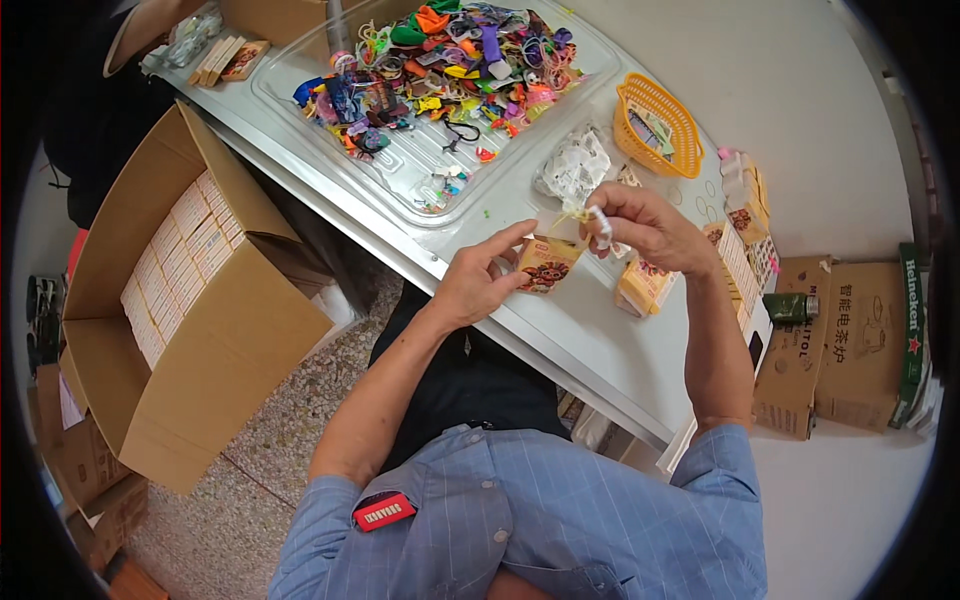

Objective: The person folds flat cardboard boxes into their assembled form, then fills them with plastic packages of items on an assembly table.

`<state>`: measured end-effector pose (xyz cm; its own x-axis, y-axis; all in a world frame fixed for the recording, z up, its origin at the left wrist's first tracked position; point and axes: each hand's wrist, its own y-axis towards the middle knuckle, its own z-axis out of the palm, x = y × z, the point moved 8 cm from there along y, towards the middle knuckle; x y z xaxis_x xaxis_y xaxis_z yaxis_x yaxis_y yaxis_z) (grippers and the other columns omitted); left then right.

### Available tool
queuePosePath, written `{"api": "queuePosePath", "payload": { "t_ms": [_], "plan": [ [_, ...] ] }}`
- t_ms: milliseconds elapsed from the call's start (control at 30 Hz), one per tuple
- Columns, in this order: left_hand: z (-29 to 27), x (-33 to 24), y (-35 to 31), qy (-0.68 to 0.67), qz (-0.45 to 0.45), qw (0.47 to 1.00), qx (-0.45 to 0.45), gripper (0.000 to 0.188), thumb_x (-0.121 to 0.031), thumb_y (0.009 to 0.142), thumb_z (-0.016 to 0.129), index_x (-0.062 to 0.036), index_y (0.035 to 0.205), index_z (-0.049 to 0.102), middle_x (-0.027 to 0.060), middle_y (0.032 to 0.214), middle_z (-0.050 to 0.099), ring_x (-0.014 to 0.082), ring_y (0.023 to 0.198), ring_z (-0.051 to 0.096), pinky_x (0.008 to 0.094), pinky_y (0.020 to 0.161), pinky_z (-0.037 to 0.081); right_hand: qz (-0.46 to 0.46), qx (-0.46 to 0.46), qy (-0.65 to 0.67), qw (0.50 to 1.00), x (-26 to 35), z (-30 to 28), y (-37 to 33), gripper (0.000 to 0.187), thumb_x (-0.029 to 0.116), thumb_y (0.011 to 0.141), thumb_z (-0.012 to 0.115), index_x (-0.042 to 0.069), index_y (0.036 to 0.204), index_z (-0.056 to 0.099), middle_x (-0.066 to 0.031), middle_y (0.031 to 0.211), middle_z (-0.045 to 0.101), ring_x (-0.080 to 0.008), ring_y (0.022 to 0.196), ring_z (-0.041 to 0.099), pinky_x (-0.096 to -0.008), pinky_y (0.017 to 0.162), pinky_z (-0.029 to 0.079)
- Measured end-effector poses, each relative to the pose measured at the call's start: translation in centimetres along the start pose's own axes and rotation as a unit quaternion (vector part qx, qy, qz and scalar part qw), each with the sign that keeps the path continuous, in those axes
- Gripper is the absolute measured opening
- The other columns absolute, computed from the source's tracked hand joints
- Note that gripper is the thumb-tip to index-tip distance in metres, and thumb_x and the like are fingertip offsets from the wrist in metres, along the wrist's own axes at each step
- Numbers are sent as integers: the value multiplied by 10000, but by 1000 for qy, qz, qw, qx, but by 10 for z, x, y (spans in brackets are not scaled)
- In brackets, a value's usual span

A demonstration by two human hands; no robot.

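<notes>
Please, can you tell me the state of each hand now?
Left hand: holding a small yellow-brown printed cardboard box.
Right hand: closed, pinching a small white item whose kind cannot be told.

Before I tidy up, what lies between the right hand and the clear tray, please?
The head view shows a bag of white pieces between the right hand and the tray.

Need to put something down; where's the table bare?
The white table is bare near right, between its front edge and the yellow cardboard box by the right hand. A narrow green-specked strip separates the clear plastic tray from the left hand. Crowded: that tray, heaped with colourful trinkets, and the right end's pale boxes.
</notes>
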<state>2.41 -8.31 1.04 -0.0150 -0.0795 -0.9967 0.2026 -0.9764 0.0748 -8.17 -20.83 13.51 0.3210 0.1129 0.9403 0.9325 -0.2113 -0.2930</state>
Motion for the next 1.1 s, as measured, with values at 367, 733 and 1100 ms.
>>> {"api": "queuePosePath", "payload": {
  "t_ms": [367,733,1100],
  "plan": [
    [-2,-1,-2,3,12,1000,2,738,1,818,764,-189,1487,519,109,1225,712,128,873,659,271,683,528,-53,-144,-333,931,16,9,-1,90,67,976,592,16,1050,583,-96,851,613,-208,784,579,-338,734,481],
    [-3,-2,-3,8,15,1000,-4,746,-9,816,769,-206,1489,516,98,1158,727,140,839,656,288,697,534,-137,-156,-515,832,23,33,-2,140,106,878,712,40,985,649,-128,934,628,-305,872,653,-396,727,528],
    [-3,2,-3,18,9,1000,-4,743,-13,808,783,-200,1481,527,109,1122,737,125,796,651,277,648,519,-25,-327,-481,813,8,26,-13,118,134,818,770,25,854,739,-119,761,677,-283,688,670,-387,651,527]
  ]
}}
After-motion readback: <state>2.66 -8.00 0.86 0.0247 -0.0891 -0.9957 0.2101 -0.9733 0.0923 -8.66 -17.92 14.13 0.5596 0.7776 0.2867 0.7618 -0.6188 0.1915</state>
